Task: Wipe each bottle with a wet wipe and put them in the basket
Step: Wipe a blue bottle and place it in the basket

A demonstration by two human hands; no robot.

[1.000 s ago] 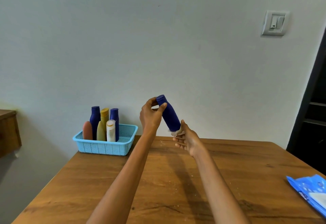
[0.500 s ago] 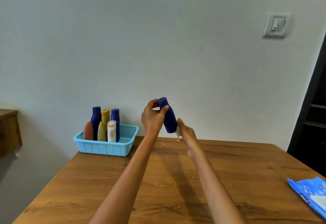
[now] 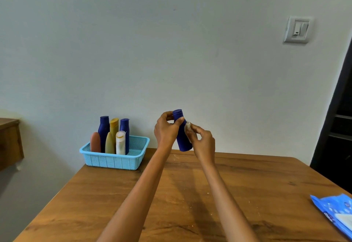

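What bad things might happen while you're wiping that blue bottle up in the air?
1. The blue bottle is held above the table, tilted, by the left hand near its cap only; it might slip and fall while being rubbed.
2. The small wet wipe pinched in the right hand could drop.
3. The basket already holds six upright bottles on its left; adding another might knock some over.

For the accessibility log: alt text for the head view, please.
A person's left hand grips a dark blue bottle near its cap above a wooden table while the right hand rubs a wet wipe on it. Six bottles stand in a light blue basket at left.
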